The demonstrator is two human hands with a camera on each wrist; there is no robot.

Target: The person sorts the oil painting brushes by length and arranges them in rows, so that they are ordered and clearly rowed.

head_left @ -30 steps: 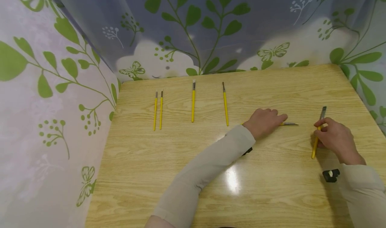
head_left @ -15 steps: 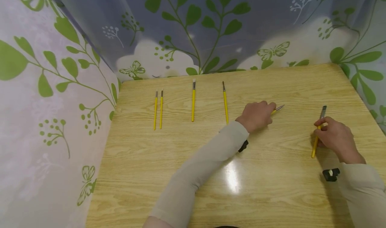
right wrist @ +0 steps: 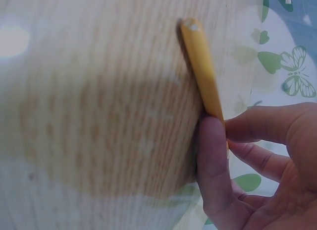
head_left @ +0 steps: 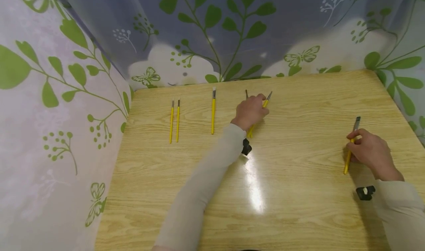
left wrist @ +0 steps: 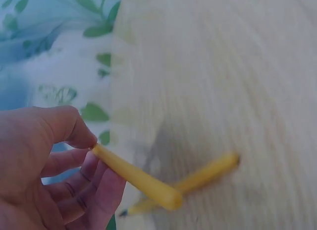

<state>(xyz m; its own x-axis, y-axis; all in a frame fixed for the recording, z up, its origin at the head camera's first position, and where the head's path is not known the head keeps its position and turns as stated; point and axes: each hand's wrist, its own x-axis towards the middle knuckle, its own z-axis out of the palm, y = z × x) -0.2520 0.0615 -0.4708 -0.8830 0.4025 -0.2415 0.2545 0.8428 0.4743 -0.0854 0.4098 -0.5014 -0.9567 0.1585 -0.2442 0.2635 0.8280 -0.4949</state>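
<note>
My left hand (head_left: 249,112) pinches a slim yellow paintbrush (left wrist: 138,180) between thumb and fingers, its bristle end pointing up and to the right in the head view. Under that hand lies another yellow paintbrush (left wrist: 213,171), mostly hidden in the head view; the two handles cross in the left wrist view. At the right of the table my right hand (head_left: 371,151) grips a flat-tipped yellow paintbrush (head_left: 347,164) by its middle, bristles pointing away from me. Its handle end (right wrist: 200,66) lies close over the wood in the right wrist view.
Two thin yellow paintbrushes (head_left: 177,123) lie side by side at the left of the wooden table (head_left: 299,206). A wider light-bristled paintbrush (head_left: 213,114) lies between them and my left hand. Patterned curtains (head_left: 199,29) border the back and sides.
My left hand has lifted its paintbrush from near the table's middle right and carried it left, turning it more upright, to over the lying paintbrush. My right hand has stayed put.
</note>
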